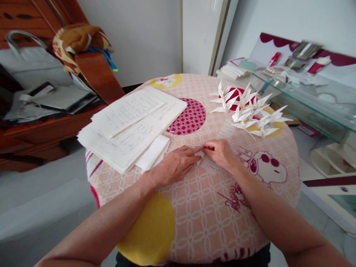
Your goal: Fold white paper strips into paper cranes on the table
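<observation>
At the middle of the round table, my left hand [178, 163] presses its fingers on a small folded piece of white paper [199, 160], most of which the fingers hide. My right hand [219, 151] pinches the far edge of the same paper between thumb and forefinger. Just left of my left hand lie some white paper strips [152, 152]. A thick stack of printed sheets [133, 122] sits beyond them. Several folded paper cranes [247, 109] with pointed wings stand in a group at the table's far right.
A pink patterned cloth [205, 207] covers the table. To the right, a glass shelf [311, 100] holds a metal container [303, 53], a red marker [274, 59] and papers. A wooden chair [97, 76] with a brown plush [80, 39] on it stands at the left.
</observation>
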`<state>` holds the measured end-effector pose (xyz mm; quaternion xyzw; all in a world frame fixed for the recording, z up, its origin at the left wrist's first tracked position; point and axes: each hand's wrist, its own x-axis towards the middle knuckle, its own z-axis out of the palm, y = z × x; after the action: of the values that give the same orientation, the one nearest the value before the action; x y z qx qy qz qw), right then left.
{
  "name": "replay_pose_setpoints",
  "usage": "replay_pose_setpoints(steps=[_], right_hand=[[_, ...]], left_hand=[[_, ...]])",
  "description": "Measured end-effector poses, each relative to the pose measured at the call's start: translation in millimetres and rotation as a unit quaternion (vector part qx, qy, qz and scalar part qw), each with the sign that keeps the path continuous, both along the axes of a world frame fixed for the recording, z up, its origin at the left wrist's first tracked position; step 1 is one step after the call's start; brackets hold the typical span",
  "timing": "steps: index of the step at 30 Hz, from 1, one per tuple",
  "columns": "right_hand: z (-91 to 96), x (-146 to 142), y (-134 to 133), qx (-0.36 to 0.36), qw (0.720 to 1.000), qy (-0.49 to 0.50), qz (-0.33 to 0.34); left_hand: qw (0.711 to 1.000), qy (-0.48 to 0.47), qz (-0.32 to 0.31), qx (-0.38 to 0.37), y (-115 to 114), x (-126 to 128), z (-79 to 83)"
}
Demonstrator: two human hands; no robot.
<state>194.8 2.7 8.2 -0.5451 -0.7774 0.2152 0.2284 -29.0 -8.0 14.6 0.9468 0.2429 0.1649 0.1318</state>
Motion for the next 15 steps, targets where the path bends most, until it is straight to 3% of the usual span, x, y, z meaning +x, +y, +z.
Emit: replay_pose_setpoints(steps=[15], right_hand=[[-6.2,2.7,2.9,0.013,1.000,0.012,0.008]], left_hand=[[1.000,0.015,0.007,0.007,-4.0,6.2,0.8]])
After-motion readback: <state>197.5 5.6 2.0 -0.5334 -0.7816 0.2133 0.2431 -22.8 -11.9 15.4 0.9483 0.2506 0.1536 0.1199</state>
